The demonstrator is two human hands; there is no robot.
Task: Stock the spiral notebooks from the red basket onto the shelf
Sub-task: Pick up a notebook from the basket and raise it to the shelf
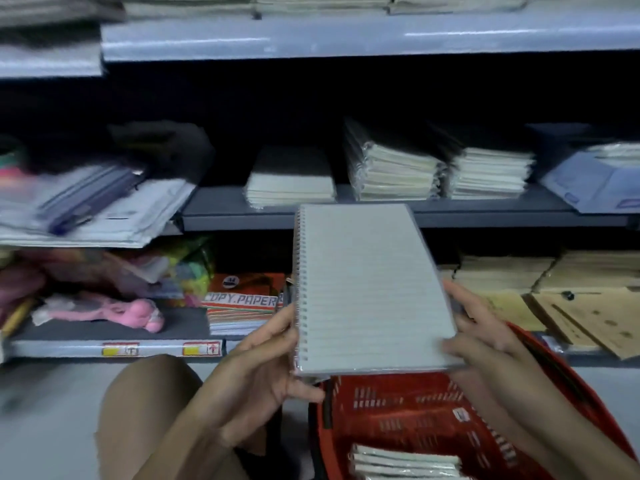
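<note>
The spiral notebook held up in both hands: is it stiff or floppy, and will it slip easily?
The spiral notebook probably stays fairly stiff: it is held only at its side edges by the left hand and right hand, yet it looks flat. It seems wrapped in clear film, so it may be somewhat slippery. Being thin, it is likely light.

Dim, bluish light; the recess above the middle shelf (381, 209) falls into near-black shadow, while glare streaks the upper shelf edge (346, 38). Motion blur smears the left side, and wide-angle distortion bows the edges.
</note>
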